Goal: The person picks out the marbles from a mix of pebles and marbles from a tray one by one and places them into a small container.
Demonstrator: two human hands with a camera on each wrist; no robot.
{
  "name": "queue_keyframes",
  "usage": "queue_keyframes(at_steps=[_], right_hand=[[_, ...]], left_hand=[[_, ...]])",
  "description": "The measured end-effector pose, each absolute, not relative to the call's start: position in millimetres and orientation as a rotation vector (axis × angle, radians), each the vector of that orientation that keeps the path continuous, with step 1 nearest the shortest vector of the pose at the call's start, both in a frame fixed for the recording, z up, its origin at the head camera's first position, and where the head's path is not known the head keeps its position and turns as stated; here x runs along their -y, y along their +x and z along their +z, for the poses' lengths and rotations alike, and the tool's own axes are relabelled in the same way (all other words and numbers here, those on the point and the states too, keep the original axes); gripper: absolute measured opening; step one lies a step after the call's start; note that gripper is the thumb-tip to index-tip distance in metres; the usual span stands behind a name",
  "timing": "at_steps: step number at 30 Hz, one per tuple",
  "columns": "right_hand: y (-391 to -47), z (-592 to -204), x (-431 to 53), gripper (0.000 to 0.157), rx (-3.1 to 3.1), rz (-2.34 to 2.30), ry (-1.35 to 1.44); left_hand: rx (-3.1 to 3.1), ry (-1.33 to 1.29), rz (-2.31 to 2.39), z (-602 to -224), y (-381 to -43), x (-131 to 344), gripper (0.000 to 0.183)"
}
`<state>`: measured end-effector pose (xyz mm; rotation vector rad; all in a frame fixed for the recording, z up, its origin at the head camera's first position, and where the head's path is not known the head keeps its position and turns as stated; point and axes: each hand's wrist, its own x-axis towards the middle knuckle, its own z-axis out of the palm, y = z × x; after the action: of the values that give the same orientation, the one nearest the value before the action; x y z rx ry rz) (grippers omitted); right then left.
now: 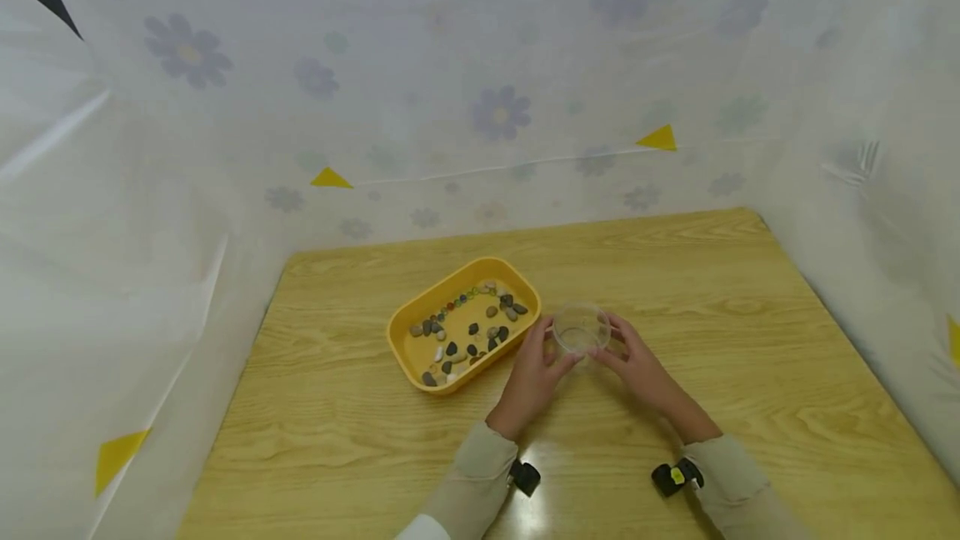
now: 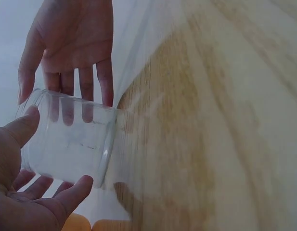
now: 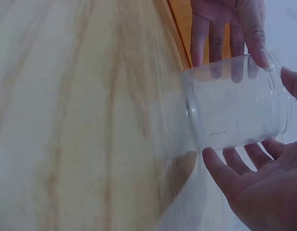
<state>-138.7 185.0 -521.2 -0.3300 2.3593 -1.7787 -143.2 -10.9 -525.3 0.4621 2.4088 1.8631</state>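
Evidently both sets of fingers are on the clear jar [image 1: 581, 327], the left hand [image 1: 531, 373] on its left side and the right hand [image 1: 637, 365] on its right, thumbs on the near side and fingers spread apart around the wall. The jar stands upright at the middle of the table [image 1: 300, 423], its long axis vertical, mouth up and base down at the tabletop. Just left of it sits a yellow tray [image 1: 457, 286], its long side slanting from near left to far right. Pebbles [image 1: 503, 332] are scattered inside, with a row of glass beads [image 1: 451, 306] along the far side. Long sleeves [image 1: 480, 465] reach in from the near edge, and a white sheet [image 1: 420, 107] with flowers hangs at the far side. Only the head view shows what the tray holds; the wrist views add the jar's ridged neck, its side profile and the fingertips seen through its wall. Behind the left hand, the right wrist view catches only the tray's outside.
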Motion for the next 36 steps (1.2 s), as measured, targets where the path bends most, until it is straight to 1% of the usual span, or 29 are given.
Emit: queue_keyframes(at_steps=[7,16,23,25,29,32,36], right_hand=[[-146,-514,-188,0.063,-2.334,-1.759,-0.266],[-147,-486,-184,0.067,-2.297,-1.752,-0.234],[-162,-522,-192,0.066,-2.308,-1.739,-0.238],[-163,-524,-192,0.066,-2.314,-1.726,-0.241],[-164,-524,-190,0.066,-2.363,-1.702,-0.274],[-163,-521,-188,0.071,-2.474,-1.648,-0.319],[-159,-508,-183,0.077,-2.676,-1.581,-0.340]], left_hand=[[-2.448,0.424,1.843,-524,-147,4,0.062],[-2.517,0.453,1.809,-523,-154,-4,0.061],[-2.561,0.482,1.709,-523,-154,-2,0.065],[-2.561,0.492,1.706,-522,-152,-1,0.065],[-2.500,0.558,1.754,-522,-146,5,0.066],[-2.436,0.566,1.758,-519,-135,15,0.069],[-2.354,0.457,1.699,-510,-117,35,0.071]])
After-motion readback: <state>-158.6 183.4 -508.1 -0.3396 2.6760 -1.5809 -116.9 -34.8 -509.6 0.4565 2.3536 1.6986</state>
